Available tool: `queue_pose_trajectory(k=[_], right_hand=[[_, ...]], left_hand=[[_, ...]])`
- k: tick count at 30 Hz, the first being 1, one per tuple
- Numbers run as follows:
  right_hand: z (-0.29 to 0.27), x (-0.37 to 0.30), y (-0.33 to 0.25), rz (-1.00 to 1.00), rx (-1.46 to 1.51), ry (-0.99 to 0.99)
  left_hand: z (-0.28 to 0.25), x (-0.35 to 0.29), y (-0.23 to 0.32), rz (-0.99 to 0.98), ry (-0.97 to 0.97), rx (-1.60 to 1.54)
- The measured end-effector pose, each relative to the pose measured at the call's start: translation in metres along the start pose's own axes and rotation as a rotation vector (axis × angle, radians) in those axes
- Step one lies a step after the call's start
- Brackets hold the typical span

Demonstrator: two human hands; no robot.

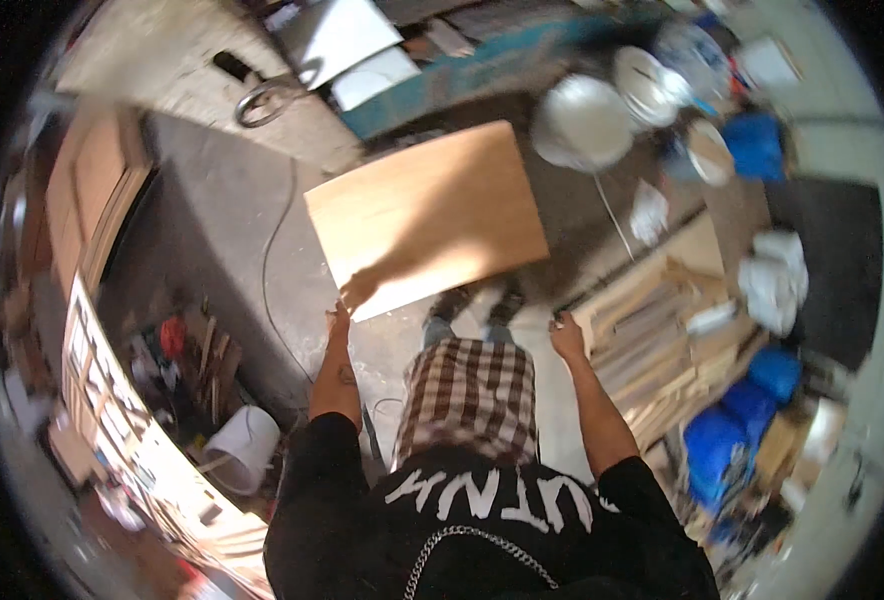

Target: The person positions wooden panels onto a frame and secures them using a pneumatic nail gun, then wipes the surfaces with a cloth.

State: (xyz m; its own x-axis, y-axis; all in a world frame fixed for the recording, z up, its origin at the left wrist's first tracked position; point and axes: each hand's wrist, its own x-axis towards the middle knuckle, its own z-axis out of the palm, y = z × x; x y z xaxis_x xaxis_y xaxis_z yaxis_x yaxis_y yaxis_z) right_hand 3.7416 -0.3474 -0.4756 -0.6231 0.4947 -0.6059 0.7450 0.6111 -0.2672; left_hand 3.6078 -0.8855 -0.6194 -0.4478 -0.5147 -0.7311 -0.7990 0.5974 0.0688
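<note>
A flat, pale brown wooden board lies ahead of me, tilted a little, with a dark shadow across its middle. My left hand is at the board's near left corner, its fingers closed on the edge there. Off to the right, clear of the board, my right hand is closed around something small and dark at the fingertips, too small to make out. My shoes show just below the board's near edge.
A cable runs along the floor on the left. Wood strips are piled to the right. White buckets stand at the far right, another white bucket near left. A machine with a handwheel stands far left, beside stacked panels.
</note>
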Motion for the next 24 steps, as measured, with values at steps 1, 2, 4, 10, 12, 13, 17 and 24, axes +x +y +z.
queue_pose_trajectory(k=[1,2,4,10,12,13,17,24], right_hand=[[-0.011,0.037,-0.013,-0.023,-0.019,-0.070],[-0.013,0.070,-0.019,-0.178,-0.050,0.081],[-0.013,0.129,-0.063,-0.188,-0.006,-0.043],[0.021,0.213,-0.114,-0.298,0.141,-0.179],[0.009,0.189,-0.144,-0.079,0.020,-0.146],[0.010,0.184,-0.135,-0.079,0.019,-0.141],[0.005,0.199,-0.109,-0.191,0.176,-0.123],[0.011,0.195,-0.049,-0.276,-0.094,-0.080]], left_hand=[[0.013,0.014,-0.001,0.074,0.033,0.003],[0.028,0.027,0.000,0.190,0.078,0.032],[0.052,0.060,-0.024,0.459,0.291,0.152],[0.092,0.092,-0.077,1.115,1.062,0.814],[0.099,0.075,-0.099,0.701,0.391,-0.285],[0.098,0.071,-0.098,0.519,0.204,-0.642],[0.094,0.051,-0.089,1.157,0.845,0.432],[0.080,-0.076,-0.035,0.301,-0.159,-0.983]])
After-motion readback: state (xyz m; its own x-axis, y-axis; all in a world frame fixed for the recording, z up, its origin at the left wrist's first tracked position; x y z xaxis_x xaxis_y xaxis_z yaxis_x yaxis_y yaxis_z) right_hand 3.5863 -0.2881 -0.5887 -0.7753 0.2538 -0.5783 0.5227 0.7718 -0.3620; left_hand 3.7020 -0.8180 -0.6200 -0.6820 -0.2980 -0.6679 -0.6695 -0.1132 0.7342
